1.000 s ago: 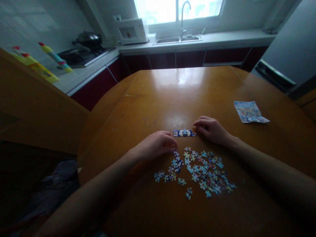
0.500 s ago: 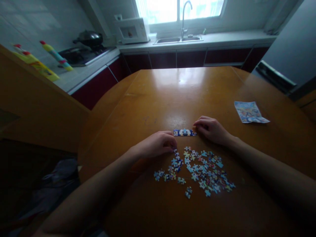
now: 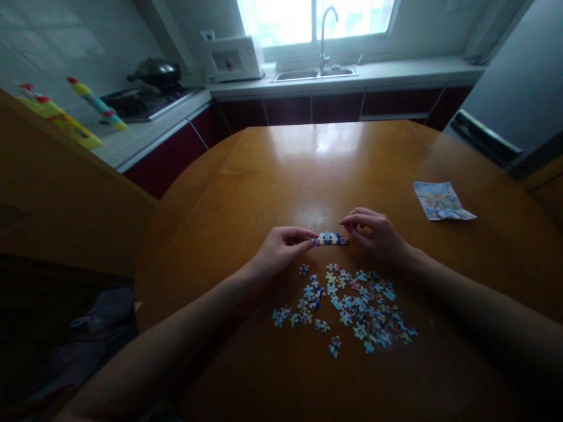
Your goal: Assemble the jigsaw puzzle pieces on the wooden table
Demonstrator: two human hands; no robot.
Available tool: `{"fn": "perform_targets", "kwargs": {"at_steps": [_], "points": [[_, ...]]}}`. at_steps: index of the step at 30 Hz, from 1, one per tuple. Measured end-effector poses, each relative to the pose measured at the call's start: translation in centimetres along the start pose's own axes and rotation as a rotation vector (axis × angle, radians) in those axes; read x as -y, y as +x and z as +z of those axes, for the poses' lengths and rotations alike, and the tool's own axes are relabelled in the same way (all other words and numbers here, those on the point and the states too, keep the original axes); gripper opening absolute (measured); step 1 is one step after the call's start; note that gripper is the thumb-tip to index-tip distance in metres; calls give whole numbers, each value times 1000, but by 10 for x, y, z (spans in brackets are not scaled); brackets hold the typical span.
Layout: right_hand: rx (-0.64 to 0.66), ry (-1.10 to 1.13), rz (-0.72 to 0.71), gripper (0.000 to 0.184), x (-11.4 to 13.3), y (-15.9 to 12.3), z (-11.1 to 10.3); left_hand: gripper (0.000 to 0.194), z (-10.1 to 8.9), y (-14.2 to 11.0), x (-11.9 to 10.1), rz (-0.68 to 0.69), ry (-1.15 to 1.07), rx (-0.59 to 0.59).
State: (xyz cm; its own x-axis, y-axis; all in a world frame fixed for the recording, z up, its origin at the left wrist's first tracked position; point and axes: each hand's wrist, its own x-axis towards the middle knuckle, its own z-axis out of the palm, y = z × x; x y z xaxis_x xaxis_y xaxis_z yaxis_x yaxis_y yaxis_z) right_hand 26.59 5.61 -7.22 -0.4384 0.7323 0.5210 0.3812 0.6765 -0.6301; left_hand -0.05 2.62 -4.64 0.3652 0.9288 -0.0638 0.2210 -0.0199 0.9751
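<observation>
A short assembled strip of jigsaw puzzle, dark blue with a pale face on it, lies on the wooden table between my hands. My left hand is at its left end, thumb and forefinger pinched on a small purplish puzzle piece; whether that piece is joined to the strip I cannot tell. By the strip's right end, my right hand is loosely curled, with a gap between forefinger and thumb and nothing visible in it. Nearer me lie a large heap of loose puzzle pieces and a smaller group.
A creased printed sheet lies on the right of the table. One loose piece sits below my left hand. Beyond the table are a counter with a sink, a microwave, a wok and bottles.
My left hand has moved up from the loose pieces to the strip's left end, covering part of it. My right hand's fingers have lifted and spread slightly. The view has shifted a little.
</observation>
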Motion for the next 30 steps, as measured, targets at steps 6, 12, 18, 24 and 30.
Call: {"fn": "perform_targets", "kwargs": {"at_steps": [6,12,18,24,30], "points": [[0,98,25,9,23,0,8,23,3,-1,1,-104,-86,-84],[30,227,44,9,33,-3,16,17,8,-4,1,-135,-126,-62],[68,298,112,10,43,-3,23,19,15,-9,0,-82,-86,-37],[49,343,272,14,33,2,20,19,21,-12,5,68,112,-36],[-75,203,406,17,-9,10,-14,22,9,-6,13,450,674,-9]]}}
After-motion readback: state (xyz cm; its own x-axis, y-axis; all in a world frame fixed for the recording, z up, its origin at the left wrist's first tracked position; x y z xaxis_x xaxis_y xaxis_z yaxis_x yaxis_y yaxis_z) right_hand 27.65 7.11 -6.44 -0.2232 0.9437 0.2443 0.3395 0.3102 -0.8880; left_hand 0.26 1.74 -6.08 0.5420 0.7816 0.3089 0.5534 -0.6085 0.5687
